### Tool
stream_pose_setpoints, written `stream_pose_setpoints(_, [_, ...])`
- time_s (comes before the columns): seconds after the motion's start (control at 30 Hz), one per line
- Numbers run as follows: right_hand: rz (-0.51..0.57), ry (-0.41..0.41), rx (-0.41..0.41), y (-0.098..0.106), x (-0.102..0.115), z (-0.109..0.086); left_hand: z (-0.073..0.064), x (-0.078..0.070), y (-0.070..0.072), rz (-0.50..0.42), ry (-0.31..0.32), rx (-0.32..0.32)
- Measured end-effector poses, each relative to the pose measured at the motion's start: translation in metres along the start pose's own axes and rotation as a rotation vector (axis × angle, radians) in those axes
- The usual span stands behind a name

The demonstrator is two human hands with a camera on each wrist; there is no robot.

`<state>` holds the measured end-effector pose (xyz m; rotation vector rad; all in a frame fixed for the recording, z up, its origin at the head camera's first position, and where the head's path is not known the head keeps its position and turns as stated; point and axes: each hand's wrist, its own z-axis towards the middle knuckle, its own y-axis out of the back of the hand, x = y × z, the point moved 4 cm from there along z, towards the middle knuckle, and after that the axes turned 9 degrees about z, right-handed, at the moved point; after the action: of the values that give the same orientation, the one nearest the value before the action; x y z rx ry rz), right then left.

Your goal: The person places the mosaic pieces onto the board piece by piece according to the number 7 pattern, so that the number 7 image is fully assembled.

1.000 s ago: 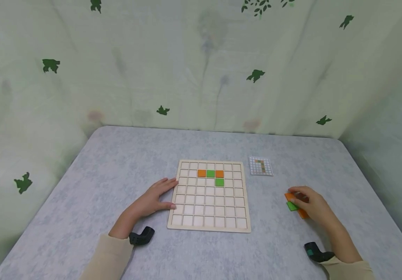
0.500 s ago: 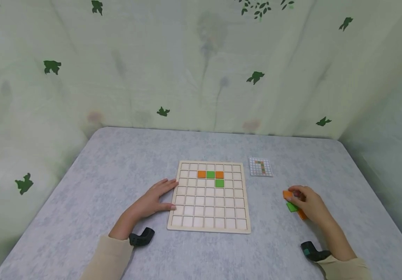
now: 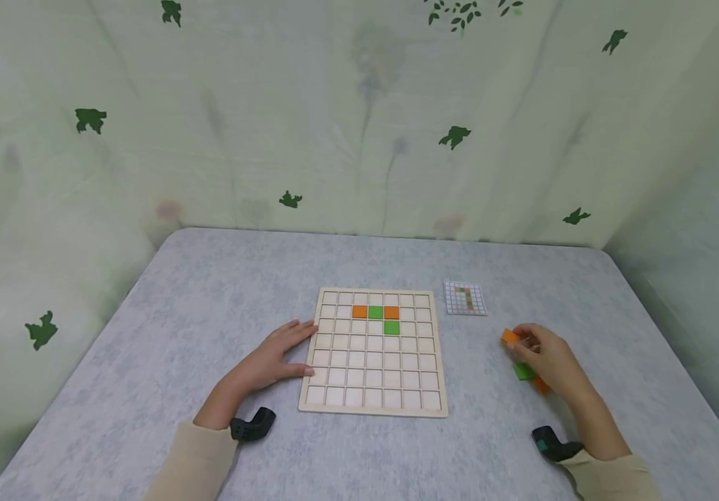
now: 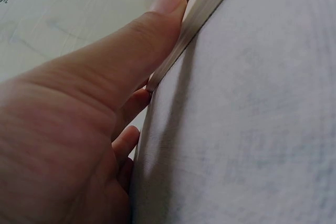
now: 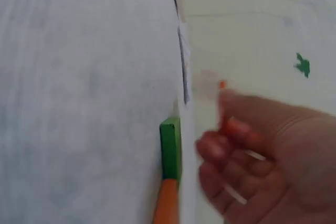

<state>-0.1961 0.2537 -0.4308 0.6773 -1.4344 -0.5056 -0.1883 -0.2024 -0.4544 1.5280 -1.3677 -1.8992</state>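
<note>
My left hand lies at the left edge of a wooden grid board, its thumb over the rim and fingers stretched along the side. In the left wrist view the thumb presses on the board's edge. My right hand pinches an orange square tile between thumb and fingertips. In the right wrist view only a bit of that orange tile shows past the thumb. Below the hand a green tile and another orange tile lie on the table, partly covered by it.
On the board, a row of orange, green and orange tiles sits near the top, with one green tile under its right end. A small printed pattern card lies right of the board. A patterned curtain surrounds the table.
My right hand has picked the orange tile from the group and moved it slightly up and left. The other loose tiles stay behind. My left hand has not moved.
</note>
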Motion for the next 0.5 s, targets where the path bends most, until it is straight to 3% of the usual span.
stream_pose_setpoints(0.2, [0.054,0.119,-0.035,-0.009,0.053,0.001,0.000,-0.001,0.001,-0.002,0.002,0.002])
stream_pose_setpoints(0.5, [0.226,0.314,-0.031,-0.047,0.112,0.008,-0.001,-0.003,0.003,-0.006,0.013,0.011])
